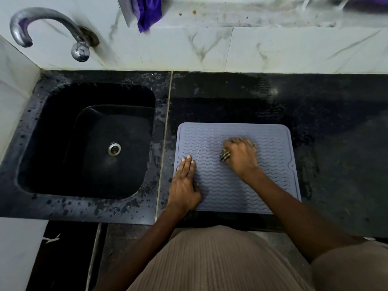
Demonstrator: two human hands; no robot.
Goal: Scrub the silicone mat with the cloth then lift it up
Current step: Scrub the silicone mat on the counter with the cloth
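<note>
1. Dark speckled stone countertop [231,97], wet in patches, runs below a white marble-patterned tiled wall [273,49]; everything else is placed here relative to the black rectangular sink basin [88,139] set into it
2. Just right of the sink, across a pale grout line, lies the grey-blue rectangular silicone mat [270,181], flat on the counter, rounded corners, raised rim, its face covered in wavy ridges with a faint wet sheen
3. On the mat edge nearest the sink, the left hand [184,181] lies flat and released, fingers together and pressed down; I judge it pins the mat so it cannot slide while being rubbed
4. Further from the sink, near the mat's middle, the right hand [241,156] is clenched over a small dark striped cloth [225,155], mostly hidden under the palm and pressed onto the ridges
5. Scrubbing seems to be the step in hand; lifting is not yet begun
6. Behind the sink, a curved chrome tap [42,22] comes off the wall; right of it a purple fabric [149,13] hangs over a ledge
</note>
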